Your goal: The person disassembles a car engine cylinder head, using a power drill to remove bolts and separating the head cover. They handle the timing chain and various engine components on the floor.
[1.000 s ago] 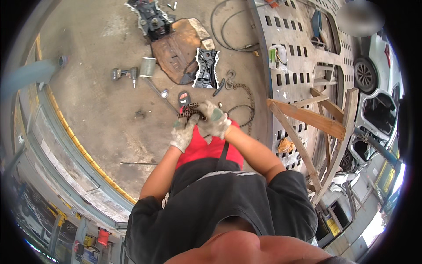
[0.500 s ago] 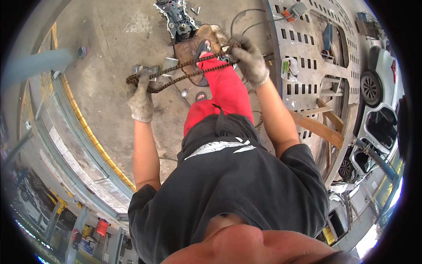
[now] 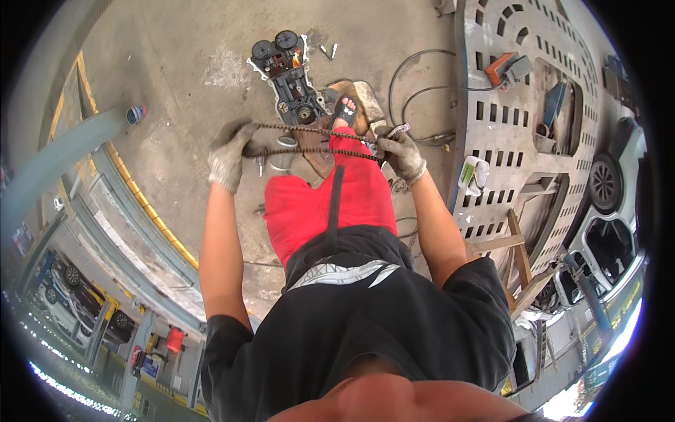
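A long looped timing chain (image 3: 309, 150), dark brown, is stretched between my two gloved hands. Its two strands run nearly level and side by side, in front of my red trousers. My left hand (image 3: 228, 159) has its fingers closed round the loop's left end. At the other end my right hand (image 3: 403, 156) grips the chain, and a small light metal edge shows above its fingers; I cannot tell what it belongs to. Beyond the chain, a partly stripped engine (image 3: 290, 88) lies on the floor, with two round dark sprockets at its far end.
Stained cardboard (image 3: 365, 98) lies under my sandalled foot beside the engine. Near my left hand stands a grey cylindrical can (image 3: 283, 156). A perforated metal bench (image 3: 485, 137) runs along the right, bearing an orange-grey device (image 3: 508, 70) and a white container (image 3: 474, 174). A black cable (image 3: 404, 77) curves across the floor.
The chain has swung from slanting up to the right to nearly level, as my right hand came lower. My view has shifted, bringing the whole engine into sight. Both hands keep their hold.
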Tool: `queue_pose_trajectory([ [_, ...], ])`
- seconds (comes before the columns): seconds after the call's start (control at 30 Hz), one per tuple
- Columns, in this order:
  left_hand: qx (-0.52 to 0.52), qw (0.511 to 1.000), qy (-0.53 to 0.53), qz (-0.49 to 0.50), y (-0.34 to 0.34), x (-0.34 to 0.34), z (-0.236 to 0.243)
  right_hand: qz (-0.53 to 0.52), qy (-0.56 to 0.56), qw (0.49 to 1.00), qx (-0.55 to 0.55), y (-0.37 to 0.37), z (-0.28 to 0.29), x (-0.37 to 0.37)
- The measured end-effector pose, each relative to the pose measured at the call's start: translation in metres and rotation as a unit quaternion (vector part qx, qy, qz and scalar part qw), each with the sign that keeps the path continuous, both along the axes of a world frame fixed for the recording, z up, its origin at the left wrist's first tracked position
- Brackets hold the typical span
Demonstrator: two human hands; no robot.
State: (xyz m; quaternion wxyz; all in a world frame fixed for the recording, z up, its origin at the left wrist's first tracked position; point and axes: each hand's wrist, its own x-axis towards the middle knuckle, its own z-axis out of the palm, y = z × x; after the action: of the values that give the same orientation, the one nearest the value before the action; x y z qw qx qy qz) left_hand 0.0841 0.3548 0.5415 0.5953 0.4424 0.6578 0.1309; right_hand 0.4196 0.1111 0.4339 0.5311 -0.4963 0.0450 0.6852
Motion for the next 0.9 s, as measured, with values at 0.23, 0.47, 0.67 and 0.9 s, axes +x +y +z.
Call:
queue_pose_trajectory([
  [0.23, -0.047, 0.996, 0.062, -0.031, 0.135, 0.059, -0.110, -0.153, 0.083, 0.983, -0.053, 0.022, -0.079, -0.022],
  [0.47, -0.055, 0.974, 0.165, -0.145, 0.246, 0.093, -0.209, -0.281, 0.097, 0.951, -0.086, 0.118, -0.140, -0.038],
  [0.67, -0.007, 0.924, 0.218, -0.315, 0.340, 0.124, -0.370, -0.332, 0.030, 0.931, -0.152, 0.189, -0.232, -0.058],
  [0.9, 0.018, 0.839, 0.236, -0.491, 0.365, 0.126, -0.441, -0.448, 0.077, 0.871, -0.187, 0.194, -0.282, -0.105],
])
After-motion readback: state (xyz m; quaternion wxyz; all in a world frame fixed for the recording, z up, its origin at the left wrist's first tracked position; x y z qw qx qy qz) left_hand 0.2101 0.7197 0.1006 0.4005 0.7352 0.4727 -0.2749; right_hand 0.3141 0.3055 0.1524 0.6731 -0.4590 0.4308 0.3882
